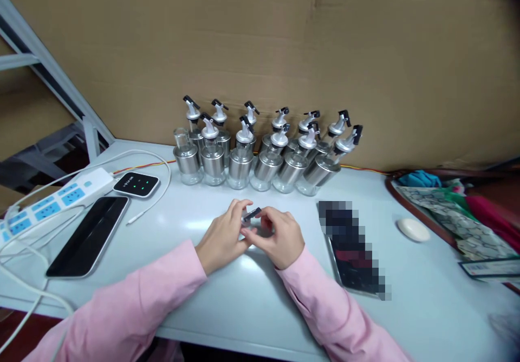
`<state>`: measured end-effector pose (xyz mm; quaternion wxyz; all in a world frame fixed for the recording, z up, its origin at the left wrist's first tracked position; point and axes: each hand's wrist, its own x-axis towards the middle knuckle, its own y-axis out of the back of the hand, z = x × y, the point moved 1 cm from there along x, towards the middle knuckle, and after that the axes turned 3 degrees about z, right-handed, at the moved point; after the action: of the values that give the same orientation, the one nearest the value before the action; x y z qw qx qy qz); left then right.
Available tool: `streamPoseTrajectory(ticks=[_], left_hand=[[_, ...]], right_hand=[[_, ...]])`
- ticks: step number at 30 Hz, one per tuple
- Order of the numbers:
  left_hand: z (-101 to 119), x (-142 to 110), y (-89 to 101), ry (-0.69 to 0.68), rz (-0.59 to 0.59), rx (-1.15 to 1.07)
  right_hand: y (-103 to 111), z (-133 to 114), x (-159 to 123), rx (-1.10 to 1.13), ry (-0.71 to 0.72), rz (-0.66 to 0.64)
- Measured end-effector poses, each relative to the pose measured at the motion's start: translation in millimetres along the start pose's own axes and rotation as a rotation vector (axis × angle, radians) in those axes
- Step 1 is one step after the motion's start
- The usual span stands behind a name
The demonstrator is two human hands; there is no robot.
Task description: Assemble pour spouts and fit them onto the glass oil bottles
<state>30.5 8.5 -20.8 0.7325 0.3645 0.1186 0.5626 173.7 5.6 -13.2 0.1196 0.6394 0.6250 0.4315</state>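
Between my two hands, above the middle of the table, is a small pour spout with a black lever and a silver body. My left hand has its fingers closed around the spout's body, which they partly cover. From the other side, my right hand pinches at it with thumb and fingertips. Beyond my hands stand two rows of glass bottles with steel sleeves, most topped by silver and black spouts. The front-left bottle has a bare glass neck with no spout on it.
Left are a white power strip, a small black-topped device, a dark phone and loose white cables. Right lie a partly blurred dark tablet-like object, a white oval object and a basket with cloths. Cardboard stands behind.
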Motion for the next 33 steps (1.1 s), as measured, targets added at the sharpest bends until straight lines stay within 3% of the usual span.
streamPoseTrajectory(ticks=[6,11,16,20,25,33], left_hand=[[1,-1,0.3,-0.053,-0.103,0.098],[-2,1,1.7,-0.052,-0.079,0.104],[0,1,1.6,-0.032,-0.216,0.119],[2,1,2.5,-0.103,-0.257,0.181],[5,-2,-1.2,-0.376,-0.318,0.324],[-6,6,13.5,-0.433,-0.194,0.375]], right_hand=[[4,-3,-1,-0.077,0.076,0.071],[5,-12,-5,-0.131,0.215,0.06],[6,-13,-3,-0.326,0.359,0.008],[9,-12,-1,-0.417,0.427,0.049],[15,-6,0,-0.212,0.292,0.148],[7,11,3,-0.141,0.023,0.076]])
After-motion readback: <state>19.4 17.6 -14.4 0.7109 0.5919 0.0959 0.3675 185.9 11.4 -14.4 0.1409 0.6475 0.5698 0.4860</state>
